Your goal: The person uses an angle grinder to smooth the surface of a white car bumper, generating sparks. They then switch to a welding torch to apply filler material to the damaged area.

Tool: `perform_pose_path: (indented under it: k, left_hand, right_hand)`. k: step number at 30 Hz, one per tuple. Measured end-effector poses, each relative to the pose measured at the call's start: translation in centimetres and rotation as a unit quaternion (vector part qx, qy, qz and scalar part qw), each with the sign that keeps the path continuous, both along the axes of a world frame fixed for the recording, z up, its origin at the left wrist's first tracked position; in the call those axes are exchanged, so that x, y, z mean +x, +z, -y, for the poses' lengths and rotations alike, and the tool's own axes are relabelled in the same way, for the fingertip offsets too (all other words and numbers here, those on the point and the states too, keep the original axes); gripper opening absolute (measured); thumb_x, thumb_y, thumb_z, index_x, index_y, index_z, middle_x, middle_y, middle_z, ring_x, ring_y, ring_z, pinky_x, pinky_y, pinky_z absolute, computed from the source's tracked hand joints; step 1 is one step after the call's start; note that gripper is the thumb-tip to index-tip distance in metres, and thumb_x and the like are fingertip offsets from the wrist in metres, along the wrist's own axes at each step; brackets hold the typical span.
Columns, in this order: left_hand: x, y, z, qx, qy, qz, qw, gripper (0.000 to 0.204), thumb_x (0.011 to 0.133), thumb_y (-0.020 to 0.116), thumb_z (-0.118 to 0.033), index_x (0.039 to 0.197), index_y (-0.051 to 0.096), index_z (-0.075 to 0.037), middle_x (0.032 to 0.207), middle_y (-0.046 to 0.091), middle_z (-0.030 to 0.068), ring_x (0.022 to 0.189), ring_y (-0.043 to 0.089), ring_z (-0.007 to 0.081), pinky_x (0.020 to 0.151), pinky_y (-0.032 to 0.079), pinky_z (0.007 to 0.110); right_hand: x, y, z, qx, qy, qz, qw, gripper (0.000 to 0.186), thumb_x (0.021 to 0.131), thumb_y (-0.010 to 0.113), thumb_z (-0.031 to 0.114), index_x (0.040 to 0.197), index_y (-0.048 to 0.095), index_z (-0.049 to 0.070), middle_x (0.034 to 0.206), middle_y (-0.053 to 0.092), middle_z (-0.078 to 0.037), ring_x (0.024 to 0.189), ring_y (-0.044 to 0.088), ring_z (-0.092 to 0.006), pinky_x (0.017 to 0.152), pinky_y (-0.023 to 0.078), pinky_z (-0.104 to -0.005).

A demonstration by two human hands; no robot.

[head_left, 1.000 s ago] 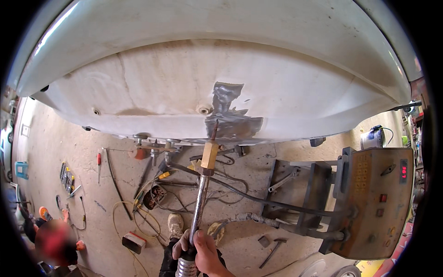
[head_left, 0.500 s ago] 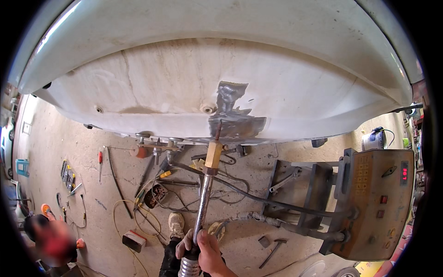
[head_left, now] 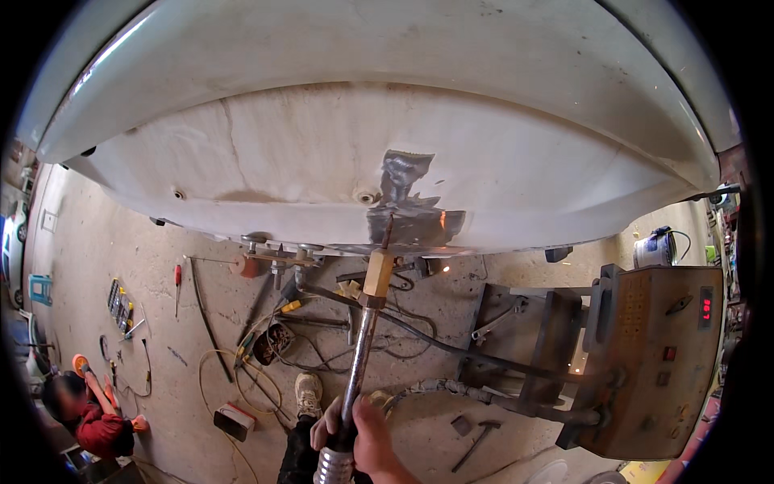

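My left hand (head_left: 325,427), in a grey glove, and my bare right hand (head_left: 376,442) are both wrapped round a slide hammer dent puller (head_left: 360,355). Its shiny metal rod ends in a brass-coloured hex holder (head_left: 378,276) with a thin pointed tip. That tip meets a sanded bare-metal patch (head_left: 407,169) low on a dirty white vehicle panel (head_left: 516,161). Orange sparks show on and around the patch. A ribbed metal part of the tool sits below my hands at the lower edge.
To the right stands a welding machine (head_left: 657,363) with thick cables and a lit red display. A hammer (head_left: 476,445), an open box of small parts (head_left: 272,343), a red screwdriver (head_left: 177,290) and cables lie on the floor. A person in red (head_left: 101,427) crouches at the lower left.
Sparks have appeared near the tip. The puller and my hands have shifted slightly right in view, with the tip still on the patch. The person in red has changed posture.
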State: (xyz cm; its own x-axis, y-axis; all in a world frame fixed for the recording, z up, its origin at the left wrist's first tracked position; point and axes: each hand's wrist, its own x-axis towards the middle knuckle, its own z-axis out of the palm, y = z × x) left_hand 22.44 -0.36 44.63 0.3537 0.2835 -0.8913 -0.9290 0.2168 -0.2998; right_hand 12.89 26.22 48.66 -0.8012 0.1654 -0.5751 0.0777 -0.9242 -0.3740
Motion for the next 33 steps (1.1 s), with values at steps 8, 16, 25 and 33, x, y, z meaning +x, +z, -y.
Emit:
perform_pose_path:
  k: [8, 16, 25, 33]
  left_hand:
    - [1.1, -1.0, 0.7, -0.01, 0.038, -0.024, 0.999, 0.039, 0.09, 0.043, -0.052, 0.097, 0.06, -0.017, 0.054, 0.051, -0.0025, 0.044, 0.049, 0.0132, 0.039, 0.039, 0.027]
    - [-0.7, 2.2, -2.1, -0.186, 0.109, -0.093, 0.972, 0.037, 0.091, 0.049, -0.041, 0.111, 0.055, -0.01, 0.088, 0.058, 0.004, 0.078, 0.056, 0.0188, 0.069, 0.046, 0.034]
    - [0.0, 0.0, -1.0, -0.121, 0.041, -0.039, 0.991, 0.037, 0.09, 0.048, -0.045, 0.105, 0.057, -0.012, 0.081, 0.057, 0.0027, 0.071, 0.055, 0.0177, 0.062, 0.045, 0.032]
    - [0.1, -1.2, -0.2, -0.088, 0.02, -0.018, 0.996, 0.04, 0.089, 0.044, -0.052, 0.095, 0.06, -0.016, 0.061, 0.054, -0.001, 0.052, 0.051, 0.0147, 0.046, 0.04, 0.029]
  right_hand:
    - [1.1, -0.3, 1.0, 0.011, -0.013, -0.025, 1.0, 0.056, 0.093, 0.034, 0.052, 0.077, 0.048, 0.001, 0.065, 0.056, -0.016, 0.064, 0.059, -0.0277, 0.064, 0.047, -0.0368]
    - [0.8, -2.9, -0.1, -0.154, 0.034, -0.186, 0.97, 0.057, 0.089, 0.039, 0.059, 0.07, 0.044, 0.006, 0.059, 0.05, -0.011, 0.061, 0.055, -0.0247, 0.061, 0.045, -0.0331]
    - [0.4, -1.8, 0.6, -0.046, -0.003, -0.176, 0.983, 0.053, 0.091, 0.04, 0.053, 0.075, 0.046, 0.003, 0.064, 0.056, -0.015, 0.061, 0.055, -0.0239, 0.063, 0.044, -0.0339]
    - [1.2, -1.6, 0.6, 0.011, 0.002, -0.09, 0.996, 0.055, 0.087, 0.044, 0.058, 0.07, 0.044, 0.005, 0.057, 0.052, -0.012, 0.057, 0.056, -0.0255, 0.058, 0.047, -0.0353]
